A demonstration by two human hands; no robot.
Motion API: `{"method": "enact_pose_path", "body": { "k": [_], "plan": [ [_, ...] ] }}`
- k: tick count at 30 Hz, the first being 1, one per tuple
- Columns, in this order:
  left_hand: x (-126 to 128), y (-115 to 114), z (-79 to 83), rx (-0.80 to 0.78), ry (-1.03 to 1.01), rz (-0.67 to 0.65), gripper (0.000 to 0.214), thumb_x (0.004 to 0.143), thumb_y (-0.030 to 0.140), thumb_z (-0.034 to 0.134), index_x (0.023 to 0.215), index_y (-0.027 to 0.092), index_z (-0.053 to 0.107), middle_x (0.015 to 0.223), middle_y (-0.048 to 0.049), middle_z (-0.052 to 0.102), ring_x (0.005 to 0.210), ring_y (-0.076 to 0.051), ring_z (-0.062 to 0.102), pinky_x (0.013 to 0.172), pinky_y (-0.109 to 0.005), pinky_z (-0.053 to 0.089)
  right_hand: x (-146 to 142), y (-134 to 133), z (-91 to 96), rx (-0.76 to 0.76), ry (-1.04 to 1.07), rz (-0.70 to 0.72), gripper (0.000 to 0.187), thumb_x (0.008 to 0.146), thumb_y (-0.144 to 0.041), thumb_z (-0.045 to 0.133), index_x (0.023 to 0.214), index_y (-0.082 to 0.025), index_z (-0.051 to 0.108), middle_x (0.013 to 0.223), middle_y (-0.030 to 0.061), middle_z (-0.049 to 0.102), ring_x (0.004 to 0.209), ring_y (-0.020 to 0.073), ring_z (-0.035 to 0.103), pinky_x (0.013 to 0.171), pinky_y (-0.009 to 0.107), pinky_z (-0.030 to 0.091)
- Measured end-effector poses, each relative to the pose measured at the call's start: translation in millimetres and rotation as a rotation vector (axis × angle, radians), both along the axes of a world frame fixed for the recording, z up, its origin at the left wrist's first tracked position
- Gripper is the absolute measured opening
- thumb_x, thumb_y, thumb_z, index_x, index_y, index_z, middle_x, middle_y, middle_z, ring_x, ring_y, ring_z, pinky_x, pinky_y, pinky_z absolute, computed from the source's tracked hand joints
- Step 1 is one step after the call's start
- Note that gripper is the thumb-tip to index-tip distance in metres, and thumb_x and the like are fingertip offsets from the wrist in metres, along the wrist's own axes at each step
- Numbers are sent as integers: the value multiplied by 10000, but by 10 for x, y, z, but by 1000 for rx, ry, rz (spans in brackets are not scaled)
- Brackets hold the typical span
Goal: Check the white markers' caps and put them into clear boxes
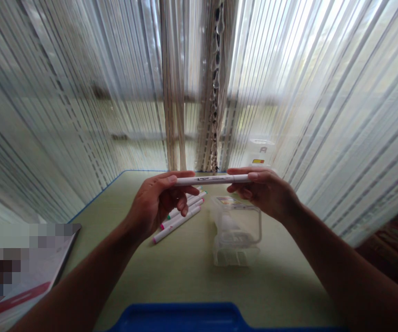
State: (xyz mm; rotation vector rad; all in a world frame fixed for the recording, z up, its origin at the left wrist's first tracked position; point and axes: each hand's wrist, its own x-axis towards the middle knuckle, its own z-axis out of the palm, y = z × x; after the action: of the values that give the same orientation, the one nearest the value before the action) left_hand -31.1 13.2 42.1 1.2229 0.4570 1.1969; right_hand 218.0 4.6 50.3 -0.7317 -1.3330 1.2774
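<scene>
Both hands hold one white marker (212, 180) level above the green table (185, 267). My left hand (159, 200) pinches its left end between thumb and fingers. My right hand (263, 189) grips its right end the same way. Below the left hand, several white markers (180, 219) with coloured caps lie side by side on the table. A clear plastic case (236, 230) stands open under the right hand.
Striped sheer curtains (81, 115) hang close behind the table on all sides. A booklet (36, 272) lies at the left edge. A blue tray rim (185, 318) sits at the near edge. A white box (261, 154) stands behind the right hand.
</scene>
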Motion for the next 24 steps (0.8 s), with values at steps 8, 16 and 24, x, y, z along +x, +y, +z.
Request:
{"method": "enact_pose_path", "body": {
  "k": [8,16,24],
  "plan": [
    [12,26,-49,36,61,47,244,872,233,589,1018,66,690,754,-110,754,452,-127,596,448,-257,508,-8,31,-21,36,-13,-20,227,752,-273,646,894,-150,774,723,113,772,579,167,648,459,260,339],
    [32,10,-69,120,201,148,242,833,260,720,1003,89,705,730,-57,729,458,-98,589,461,-233,519,-1,53,-77,38,-76,-29,174,757,-326,770,853,-181,758,714,75,763,477,96,520,440,237,332],
    [53,-39,-63,178,316,225,294,753,279,798,964,94,711,664,-23,709,451,-102,587,444,-225,521,-43,34,-86,105,-170,-125,262,667,-332,874,795,-155,730,604,44,719,421,78,510,392,208,344]
  ]
}}
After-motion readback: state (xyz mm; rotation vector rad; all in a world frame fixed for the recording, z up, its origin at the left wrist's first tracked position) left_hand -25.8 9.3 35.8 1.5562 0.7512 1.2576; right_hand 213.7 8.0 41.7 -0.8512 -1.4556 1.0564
